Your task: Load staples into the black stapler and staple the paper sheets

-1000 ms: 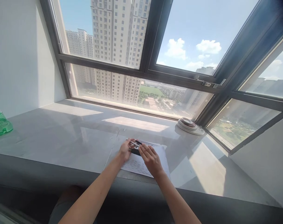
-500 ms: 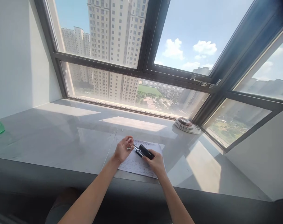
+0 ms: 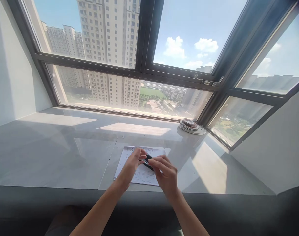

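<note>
A black stapler (image 3: pixel 149 166) is held between my two hands above the written sheets of paper (image 3: pixel 144 178). My left hand (image 3: pixel 132 164) is closed around its far-left end, thumb and fingers on either side. My right hand (image 3: pixel 166 171) is bent over the stapler from the right, thumb and fingertips pinched together at its upper side. Whether something small sits in that pinch cannot be made out. Fingers hide much of the stapler. Handwriting covers the paper, which lies on the grey windowsill under both hands.
The wide grey sill (image 3: pixel 65 157) runs along the window (image 3: pixel 119 88), with patches of sunlight on it. A stack of round plate-like discs (image 3: pixel 192 127) stands at the back right corner, by the frame. Walls close off both ends.
My right hand has gone from gripping the stapler's rear end to a pinch over its upper side. My left hand has come onto the stapler's front. The view has shifted to the right.
</note>
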A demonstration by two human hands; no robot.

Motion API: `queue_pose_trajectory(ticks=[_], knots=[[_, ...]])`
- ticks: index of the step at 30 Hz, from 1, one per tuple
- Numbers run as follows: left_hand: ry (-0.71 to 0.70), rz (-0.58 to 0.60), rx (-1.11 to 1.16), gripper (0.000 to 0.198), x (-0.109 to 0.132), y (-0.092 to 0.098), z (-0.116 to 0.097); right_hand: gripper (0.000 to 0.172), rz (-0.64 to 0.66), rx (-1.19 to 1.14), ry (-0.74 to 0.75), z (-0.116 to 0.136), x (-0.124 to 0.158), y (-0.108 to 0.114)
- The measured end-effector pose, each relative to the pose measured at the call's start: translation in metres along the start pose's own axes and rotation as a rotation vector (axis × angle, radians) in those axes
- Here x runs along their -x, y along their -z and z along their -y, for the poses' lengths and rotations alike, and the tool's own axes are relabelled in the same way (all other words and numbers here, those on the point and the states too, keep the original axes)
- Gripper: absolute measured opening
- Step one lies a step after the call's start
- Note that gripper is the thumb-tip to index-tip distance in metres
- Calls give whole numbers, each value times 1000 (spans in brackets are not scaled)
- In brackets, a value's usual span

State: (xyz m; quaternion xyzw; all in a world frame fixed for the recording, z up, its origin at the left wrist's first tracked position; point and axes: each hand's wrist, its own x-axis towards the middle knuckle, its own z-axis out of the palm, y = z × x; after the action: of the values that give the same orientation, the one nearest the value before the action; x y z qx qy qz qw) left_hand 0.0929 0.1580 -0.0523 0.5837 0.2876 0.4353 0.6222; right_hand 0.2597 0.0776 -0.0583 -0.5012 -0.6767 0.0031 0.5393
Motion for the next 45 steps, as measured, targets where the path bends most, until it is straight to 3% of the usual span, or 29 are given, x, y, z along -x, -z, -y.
queue_pose_trajectory(ticks=[1, 3, 6, 9, 12, 15, 19, 25, 29, 33, 36, 39, 43, 45], knots=[[-89, -82, -191, 33, -14, 11, 6, 20, -84, 39, -96, -20, -4, 11], [-222, -263, -553, 19, -47, 38, 20, 26, -180, 135, -247, -72, -12, 37], [-142, -381, -842, 15, -97, 81, 46, 40, -174, 319, -385, -160, -19, 76], [-105, -462, -1036, 17, -131, 112, 71, 38, -193, 487, -461, -229, -20, 97], [-96, -450, -1195, 28, -148, 125, 87, 29, -215, 489, -530, -267, -19, 97], [-98, -374, -1254, 31, -158, 125, 95, 20, -102, 495, -526, -279, -18, 90], [-149, -294, -1252, 21, -165, 123, 100, 17, 48, 611, -507, -279, -18, 87], [-155, -297, -1216, 23, -159, 122, 99, 23, -54, 696, -431, -268, -20, 86], [-174, -363, -1151, 23, -146, 118, 90, 24, -77, 710, -420, -257, -18, 83], [-222, -486, -858, 28, -128, 115, 79, 26, -64, 685, -376, -240, -9, 77], [-178, -490, -613, 31, -112, 110, 74, 25, -83, 584, -316, -211, 1, 65], [-154, -374, -449, 38, -98, 97, 72, 25, -77, 374, -331, -164, 7, 47], [-276, -194, -384, 41, -85, 74, 71, 25, 144, 60, -275, -102, 9, 21], [-320, -130, -398, 39, -81, 68, 71, 36, 252, -9, -253, -87, 11, 12]])
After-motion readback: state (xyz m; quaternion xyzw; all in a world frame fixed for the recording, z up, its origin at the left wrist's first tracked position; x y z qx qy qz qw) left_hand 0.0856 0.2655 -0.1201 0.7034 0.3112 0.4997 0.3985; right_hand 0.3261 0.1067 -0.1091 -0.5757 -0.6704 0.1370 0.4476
